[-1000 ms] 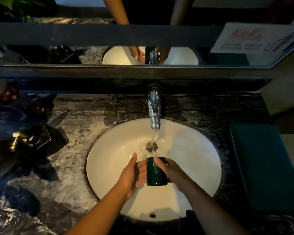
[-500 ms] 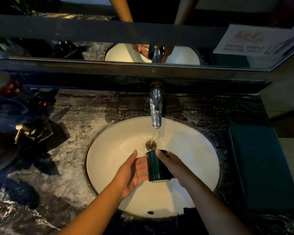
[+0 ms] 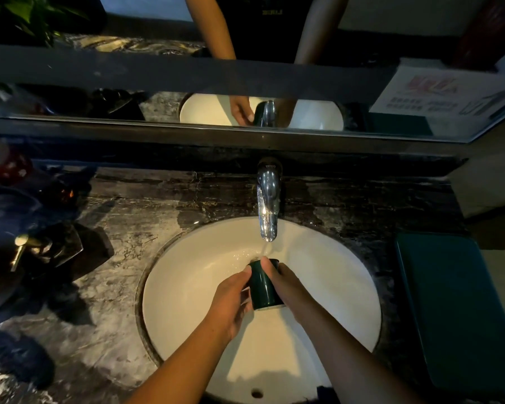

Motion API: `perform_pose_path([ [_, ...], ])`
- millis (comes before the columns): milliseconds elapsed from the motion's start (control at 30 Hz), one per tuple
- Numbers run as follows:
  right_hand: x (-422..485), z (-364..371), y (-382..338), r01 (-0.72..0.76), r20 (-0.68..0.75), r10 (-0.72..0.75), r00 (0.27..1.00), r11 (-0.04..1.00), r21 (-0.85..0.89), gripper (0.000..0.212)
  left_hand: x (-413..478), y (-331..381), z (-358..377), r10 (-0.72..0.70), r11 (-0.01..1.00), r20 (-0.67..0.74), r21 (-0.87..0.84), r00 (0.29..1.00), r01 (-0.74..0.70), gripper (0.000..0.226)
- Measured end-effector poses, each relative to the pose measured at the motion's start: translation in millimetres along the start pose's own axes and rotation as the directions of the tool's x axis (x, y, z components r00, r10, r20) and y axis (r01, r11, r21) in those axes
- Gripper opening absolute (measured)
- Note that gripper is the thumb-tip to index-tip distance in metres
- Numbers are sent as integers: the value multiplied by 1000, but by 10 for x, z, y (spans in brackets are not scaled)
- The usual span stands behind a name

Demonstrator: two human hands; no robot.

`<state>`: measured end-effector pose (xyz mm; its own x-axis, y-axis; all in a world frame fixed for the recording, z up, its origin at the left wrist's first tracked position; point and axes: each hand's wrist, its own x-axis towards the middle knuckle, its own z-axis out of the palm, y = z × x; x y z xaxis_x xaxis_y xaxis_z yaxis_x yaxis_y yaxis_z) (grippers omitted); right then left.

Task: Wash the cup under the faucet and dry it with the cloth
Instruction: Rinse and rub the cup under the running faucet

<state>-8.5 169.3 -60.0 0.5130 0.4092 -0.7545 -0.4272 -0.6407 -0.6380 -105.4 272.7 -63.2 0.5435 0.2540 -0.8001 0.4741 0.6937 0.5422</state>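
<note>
Left hand (image 3: 231, 298), spread a moment ago, now grasps the one green cup (image 3: 264, 290), raised into the stream under the one faucet (image 3: 268, 205). Right hand (image 3: 286, 290) grasps its other side. One teal cloth (image 3: 455, 310) lies on the surface (image 3: 114, 301), right of the sink (image 3: 333, 272).

One wide-angle camera, worn on the head, looks forward and steeply down from close above the sink (image 3: 187, 301), whose basin fills the middle. The faucet (image 3: 268, 211) stands centre, the table (image 3: 123, 287) runs off both sides, and the mirror (image 3: 158, 107) along the top repeats the same basin.
</note>
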Motion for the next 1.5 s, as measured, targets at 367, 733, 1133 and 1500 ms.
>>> perform_pose_path([
  [367, 387, 78, -292, 4, -166, 11, 986, 996, 94, 38, 389, 195, 199, 137, 991, -67, -4, 988, -137, 28],
  [733, 402, 221, -198, 1, -271, 34, 962, 992, 130, 41, 402, 143, 259, 242, 966, -3, 94, 970, -241, 54],
  [1133, 312, 119, -205, -45, -109, 88, 990, 937, 346, 43, 408, 68, 235, 88, 995, 55, -58, 995, -85, 81],
  [1500, 295, 206, -136, -24, -120, 68, 990, 941, 337, 45, 398, 0, 192, 163, 980, -6, 120, 987, -161, 52],
])
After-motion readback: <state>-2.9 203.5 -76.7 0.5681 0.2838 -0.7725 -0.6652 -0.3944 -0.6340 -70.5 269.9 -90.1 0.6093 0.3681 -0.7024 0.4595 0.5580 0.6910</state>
